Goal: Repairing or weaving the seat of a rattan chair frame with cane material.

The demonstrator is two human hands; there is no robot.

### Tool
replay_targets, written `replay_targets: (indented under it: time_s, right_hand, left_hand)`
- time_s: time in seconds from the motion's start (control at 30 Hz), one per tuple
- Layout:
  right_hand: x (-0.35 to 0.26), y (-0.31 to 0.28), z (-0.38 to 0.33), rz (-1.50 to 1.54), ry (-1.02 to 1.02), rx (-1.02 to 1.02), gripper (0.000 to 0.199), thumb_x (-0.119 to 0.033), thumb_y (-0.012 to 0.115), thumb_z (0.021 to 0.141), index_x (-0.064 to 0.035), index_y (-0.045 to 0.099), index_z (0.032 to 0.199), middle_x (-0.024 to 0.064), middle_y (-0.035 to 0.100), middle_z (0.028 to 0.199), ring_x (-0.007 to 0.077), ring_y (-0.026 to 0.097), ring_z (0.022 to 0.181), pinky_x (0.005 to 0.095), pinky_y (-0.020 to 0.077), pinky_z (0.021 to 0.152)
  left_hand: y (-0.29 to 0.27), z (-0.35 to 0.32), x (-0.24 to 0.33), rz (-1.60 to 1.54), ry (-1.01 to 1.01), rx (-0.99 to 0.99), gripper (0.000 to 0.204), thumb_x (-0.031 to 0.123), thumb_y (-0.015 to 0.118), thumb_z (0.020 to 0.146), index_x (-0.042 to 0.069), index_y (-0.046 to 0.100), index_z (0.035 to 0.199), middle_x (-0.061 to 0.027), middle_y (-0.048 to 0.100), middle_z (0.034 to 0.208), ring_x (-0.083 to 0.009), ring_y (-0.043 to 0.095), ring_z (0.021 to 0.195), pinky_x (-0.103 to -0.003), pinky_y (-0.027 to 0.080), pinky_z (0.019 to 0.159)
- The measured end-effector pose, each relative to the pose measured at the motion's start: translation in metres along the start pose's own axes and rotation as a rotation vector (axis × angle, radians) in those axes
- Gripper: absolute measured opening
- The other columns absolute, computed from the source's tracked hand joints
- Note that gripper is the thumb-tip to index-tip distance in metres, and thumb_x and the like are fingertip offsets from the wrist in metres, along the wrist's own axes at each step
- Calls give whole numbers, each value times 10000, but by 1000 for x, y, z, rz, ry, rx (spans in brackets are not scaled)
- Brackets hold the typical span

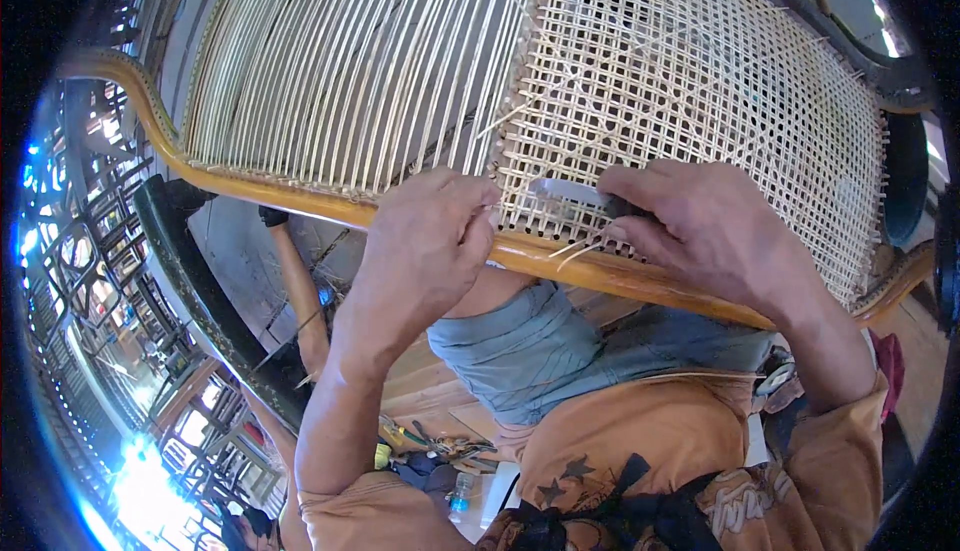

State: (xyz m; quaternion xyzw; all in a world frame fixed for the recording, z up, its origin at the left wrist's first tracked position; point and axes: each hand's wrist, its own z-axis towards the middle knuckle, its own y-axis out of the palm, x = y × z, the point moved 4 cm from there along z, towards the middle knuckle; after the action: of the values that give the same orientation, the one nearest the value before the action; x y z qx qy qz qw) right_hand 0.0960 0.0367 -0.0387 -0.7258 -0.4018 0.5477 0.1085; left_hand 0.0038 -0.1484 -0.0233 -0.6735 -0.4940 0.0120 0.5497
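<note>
A wooden frame with an orange-brown rail (540,259) lies across my lap. Its right part carries an open woven cane mesh (680,71); on the left, parallel cane strands (340,71) run without cross weave. My right hand (705,226) grips a knife (570,191), its pale blade flat over the mesh near the rail and pointing left. Loose cane ends (580,248) stick out over the rail beside those fingers. My left hand (425,241) is closed at the boundary between strands and mesh, fingertips pinched together; what they hold is hidden.
Pliers and other hand tools (450,443) lie on the floor below, beside a clear bottle (460,496). A dark curved beam (210,311) stands left of my arm. Another person's limb (300,296) shows behind it. Openwork frames (90,281) crowd the far left.
</note>
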Motion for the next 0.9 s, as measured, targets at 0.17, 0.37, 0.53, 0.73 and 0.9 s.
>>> replay_targets:
  time_s: [0.17,0.37,0.53,0.73,0.9]
  right_hand:
    - [1,1,-5,-13,-8,28,325,-212,623,840,-63,570,1124,123,630,890,308,629,802,403,508,703]
    - [5,14,-22,126,9,282,360,-270,633,839,-59,552,1120,150,621,919,328,627,833,382,509,738]
    - [-7,45,-66,447,224,156,448,-397,617,858,-71,493,1140,186,627,921,382,631,830,457,507,725]
    - [-40,76,-88,431,92,127,437,-301,650,837,-78,471,1169,185,621,1018,376,630,876,459,519,739]
    - [-43,89,-91,326,28,126,465,-276,642,845,-76,436,1211,191,612,1068,381,625,909,467,521,752]
  left_hand:
    - [-4,0,-9,-173,-63,-38,158,52,541,819,-9,628,935,-194,603,864,-361,590,843,-422,467,769]
    - [-21,-12,7,-61,-15,243,165,74,554,853,-1,618,985,-165,612,916,-320,598,859,-394,464,795]
    - [-1,-58,47,-255,32,180,202,148,574,889,19,606,1041,-139,608,903,-299,598,873,-381,466,811]
    - [99,-82,72,-764,-217,56,358,289,474,964,-13,575,1128,-170,606,1051,-256,602,917,-345,468,817]
    - [128,-95,75,-1171,-341,218,420,312,379,1006,-37,567,1146,-100,605,1032,-150,560,926,-292,471,783]
